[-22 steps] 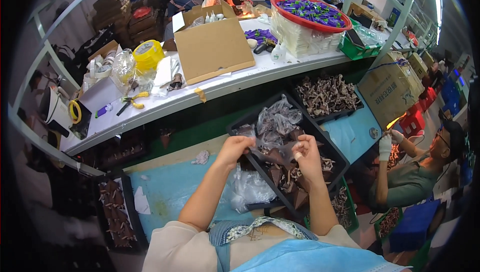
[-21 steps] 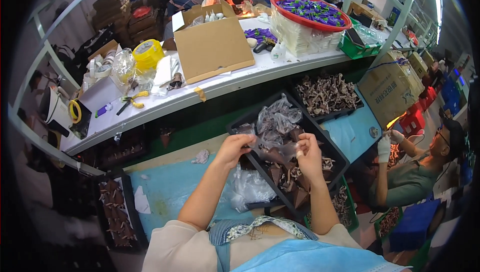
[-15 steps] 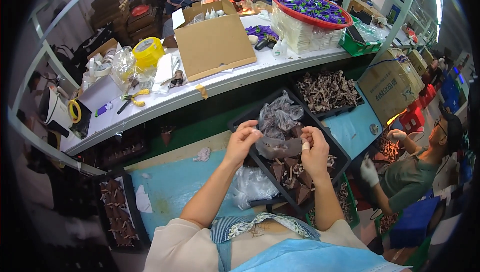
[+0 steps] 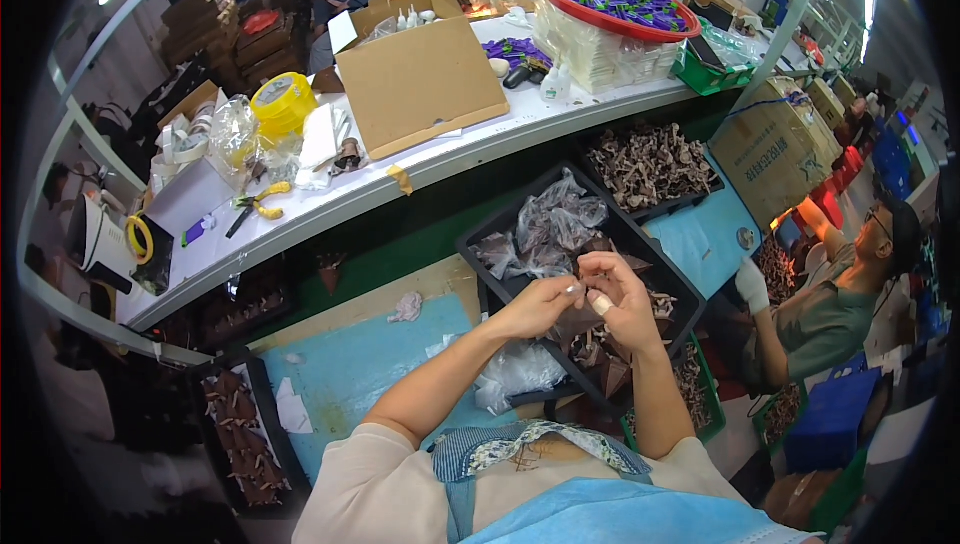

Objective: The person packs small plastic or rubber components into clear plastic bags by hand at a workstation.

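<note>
My left hand (image 4: 545,306) and my right hand (image 4: 622,302) meet over a black crate (image 4: 690,312), both with fingers pinched at the top of a clear plastic bag (image 4: 575,326). The bag hangs below my fingers and looks brownish; its contents are hard to make out. A pale wrap covers part of my right thumb. Filled clear bags (image 4: 560,219) lie in the far part of the crate. Dark brown angular pieces (image 4: 617,376) and small twisted brown pieces lie loose in its near part, partly hidden by my hands.
Beyond the crate stands another tray of twisted brown pieces (image 4: 655,166). Loose clear bags (image 4: 520,374) lie beside it on a blue surface (image 4: 370,374). A white bench (image 4: 440,156) runs across, carrying an open carton (image 4: 425,84). A co-worker (image 4: 825,304) works at right.
My hands have come together from being spread apart on the bag, my left moving right. The bag's mouth is now gathered between my fingers. The co-worker's arms have shifted.
</note>
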The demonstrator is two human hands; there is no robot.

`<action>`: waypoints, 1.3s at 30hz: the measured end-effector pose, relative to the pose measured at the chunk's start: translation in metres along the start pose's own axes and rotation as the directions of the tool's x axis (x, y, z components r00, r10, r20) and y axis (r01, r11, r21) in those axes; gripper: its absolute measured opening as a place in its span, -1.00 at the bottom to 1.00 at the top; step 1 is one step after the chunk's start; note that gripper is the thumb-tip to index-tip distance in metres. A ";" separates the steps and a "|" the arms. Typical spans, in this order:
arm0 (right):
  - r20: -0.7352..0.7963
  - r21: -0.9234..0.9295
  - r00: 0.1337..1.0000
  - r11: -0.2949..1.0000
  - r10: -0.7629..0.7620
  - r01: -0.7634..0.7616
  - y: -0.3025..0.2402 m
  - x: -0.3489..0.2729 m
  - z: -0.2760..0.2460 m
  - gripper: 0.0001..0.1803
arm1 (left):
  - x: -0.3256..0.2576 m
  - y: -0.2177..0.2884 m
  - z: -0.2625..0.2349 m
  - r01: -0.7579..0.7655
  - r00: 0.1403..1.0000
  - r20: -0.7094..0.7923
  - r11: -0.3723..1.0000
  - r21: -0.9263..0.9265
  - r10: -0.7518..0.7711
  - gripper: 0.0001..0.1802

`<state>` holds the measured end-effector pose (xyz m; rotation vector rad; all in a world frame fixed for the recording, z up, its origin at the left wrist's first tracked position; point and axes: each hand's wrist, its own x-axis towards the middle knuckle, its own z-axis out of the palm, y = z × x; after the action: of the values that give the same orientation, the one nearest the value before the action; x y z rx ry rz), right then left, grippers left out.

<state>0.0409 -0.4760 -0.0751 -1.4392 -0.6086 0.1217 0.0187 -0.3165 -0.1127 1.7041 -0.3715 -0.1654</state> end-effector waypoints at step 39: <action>0.133 -0.148 0.941 0.945 0.312 -0.293 0.024 -0.036 -0.020 -0.86 | -0.035 0.006 0.021 -0.347 0.785 -0.251 0.738 0.579 0.566 -0.82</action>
<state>0.0265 -0.5052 -0.1098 -1.6516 -0.5237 0.4494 -0.0212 -0.3255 -0.1143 2.0363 -0.5465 0.7326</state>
